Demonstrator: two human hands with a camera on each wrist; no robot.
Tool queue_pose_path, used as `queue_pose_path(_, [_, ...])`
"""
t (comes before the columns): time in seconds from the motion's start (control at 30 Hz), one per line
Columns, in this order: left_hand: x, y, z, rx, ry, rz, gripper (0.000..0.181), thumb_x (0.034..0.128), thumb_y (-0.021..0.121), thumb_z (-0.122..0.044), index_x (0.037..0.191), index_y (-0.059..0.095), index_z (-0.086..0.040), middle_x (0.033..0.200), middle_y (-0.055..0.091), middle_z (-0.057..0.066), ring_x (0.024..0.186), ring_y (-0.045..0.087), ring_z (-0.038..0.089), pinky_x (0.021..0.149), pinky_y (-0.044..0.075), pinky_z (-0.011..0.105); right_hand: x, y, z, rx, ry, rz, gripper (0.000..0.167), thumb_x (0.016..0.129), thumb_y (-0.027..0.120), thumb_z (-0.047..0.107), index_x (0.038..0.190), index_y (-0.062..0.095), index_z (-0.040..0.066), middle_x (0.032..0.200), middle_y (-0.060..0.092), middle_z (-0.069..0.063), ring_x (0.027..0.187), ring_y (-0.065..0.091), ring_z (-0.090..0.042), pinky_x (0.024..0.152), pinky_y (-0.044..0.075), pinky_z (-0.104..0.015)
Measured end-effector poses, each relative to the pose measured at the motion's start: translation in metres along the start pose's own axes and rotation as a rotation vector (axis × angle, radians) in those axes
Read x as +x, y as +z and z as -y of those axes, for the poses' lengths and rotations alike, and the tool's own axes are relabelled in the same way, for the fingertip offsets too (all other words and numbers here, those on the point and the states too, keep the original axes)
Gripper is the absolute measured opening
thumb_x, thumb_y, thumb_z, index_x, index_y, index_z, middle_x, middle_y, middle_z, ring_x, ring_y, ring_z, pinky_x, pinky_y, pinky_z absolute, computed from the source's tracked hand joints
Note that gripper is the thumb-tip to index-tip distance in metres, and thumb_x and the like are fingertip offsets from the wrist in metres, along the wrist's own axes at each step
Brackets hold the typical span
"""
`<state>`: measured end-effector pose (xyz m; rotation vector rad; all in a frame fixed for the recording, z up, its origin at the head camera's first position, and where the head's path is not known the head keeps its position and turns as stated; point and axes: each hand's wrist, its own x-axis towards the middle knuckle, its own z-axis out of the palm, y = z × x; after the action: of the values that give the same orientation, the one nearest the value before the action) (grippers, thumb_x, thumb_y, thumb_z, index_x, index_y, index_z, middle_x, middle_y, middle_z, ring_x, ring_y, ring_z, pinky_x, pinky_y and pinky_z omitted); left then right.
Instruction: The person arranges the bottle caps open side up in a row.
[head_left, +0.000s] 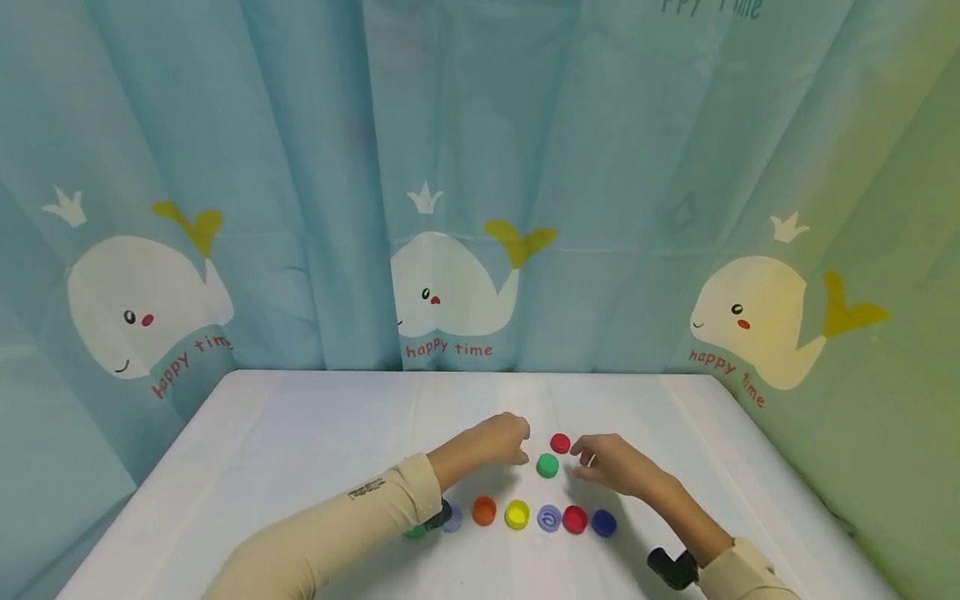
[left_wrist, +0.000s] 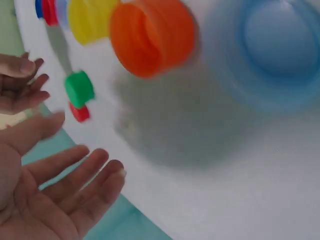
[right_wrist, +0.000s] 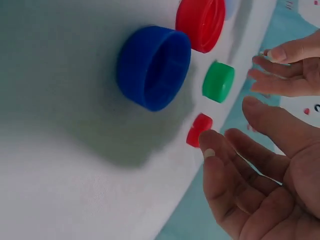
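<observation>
A green cap (head_left: 547,465) lies on the white table between the two hands, with a red cap (head_left: 560,443) just behind it. My left hand (head_left: 504,439) hovers to the left of this pair, fingers loosely bent and holding nothing in the left wrist view. On the other side, my right hand (head_left: 617,464) is held close to the red and green caps. Its relaxed fingers (right_wrist: 217,175) surround nothing in the right wrist view, and I see no contact with either cap.
Nearer me runs a row of caps: orange (head_left: 483,511), yellow (head_left: 517,514), spiral-marked lavender (head_left: 549,518), red (head_left: 575,519) and blue (head_left: 603,523). My left forearm partly covers a green cap (head_left: 414,532) and a pale purple one (head_left: 452,517). A whale-print curtain (head_left: 465,167) hangs behind the table.
</observation>
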<state>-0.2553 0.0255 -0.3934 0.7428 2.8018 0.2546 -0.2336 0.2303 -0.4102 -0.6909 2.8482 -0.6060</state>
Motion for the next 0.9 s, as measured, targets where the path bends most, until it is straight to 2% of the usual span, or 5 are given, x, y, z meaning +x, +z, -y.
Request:
queue_pose_path(0.1, [0.007, 0.003, 0.005, 0.014, -0.028, 0.046, 0.023, 0.0841, 0.073, -0.023, 0.098, 0.065, -0.006, 0.081, 0.06, 0.0, 0.071, 0.055, 0.011, 0.072, 0.048, 0.023, 0.009, 0.006, 0.002, 0.004, 0.018, -0.004, 0.024, 0.078, 0.076, 0.007, 0.099, 0.066, 0.003, 0.079, 0.062, 0.001, 0.072, 0.059, -0.015, 0.064, 0.053, -0.027])
queue_pose_path(0.23, [0.014, 0.007, 0.005, -0.01, -0.037, 0.088, 0.022, 0.084, 0.073, -0.023, 0.096, 0.064, -0.007, 0.08, 0.059, -0.001, 0.067, 0.052, 0.011, 0.069, 0.048, 0.023, 0.019, 0.013, 0.005, 0.02, 0.101, -0.006, 0.024, 0.074, 0.078, 0.005, 0.094, 0.065, 0.004, 0.078, 0.061, 0.0, 0.071, 0.058, -0.016, 0.066, 0.053, -0.029])
queue_pose_path(0.5, [0.022, 0.009, -0.003, -0.038, 0.02, 0.079, 0.025, 0.0832, 0.073, -0.021, 0.103, 0.067, -0.006, 0.089, 0.064, 0.0, 0.073, 0.055, 0.01, 0.074, 0.049, 0.023, 0.033, 0.015, 0.009, 0.029, 0.135, -0.001, 0.035, 0.07, 0.083, 0.007, 0.094, 0.057, 0.003, 0.076, 0.057, -0.001, 0.068, 0.054, -0.015, 0.069, 0.052, -0.029])
queue_pose_path(0.77, [0.023, 0.015, -0.004, -0.014, 0.112, 0.041, 0.022, 0.0854, 0.071, -0.019, 0.104, 0.071, -0.007, 0.096, 0.067, -0.001, 0.081, 0.058, 0.007, 0.078, 0.047, 0.02, 0.033, 0.019, 0.003, 0.021, -0.102, -0.002, 0.03, 0.071, 0.081, 0.007, 0.094, 0.063, 0.001, 0.075, 0.06, 0.002, 0.066, 0.053, -0.011, 0.064, 0.05, -0.025])
queue_pose_path(0.9, [0.023, 0.018, -0.004, -0.019, 0.13, 0.043, 0.023, 0.0869, 0.069, -0.023, 0.105, 0.071, -0.008, 0.097, 0.067, -0.002, 0.087, 0.059, 0.007, 0.081, 0.046, 0.021, 0.032, 0.019, 0.001, 0.0, -0.148, -0.007, 0.025, 0.073, 0.08, 0.008, 0.091, 0.064, 0.002, 0.071, 0.057, 0.005, 0.063, 0.05, -0.009, 0.06, 0.047, -0.022])
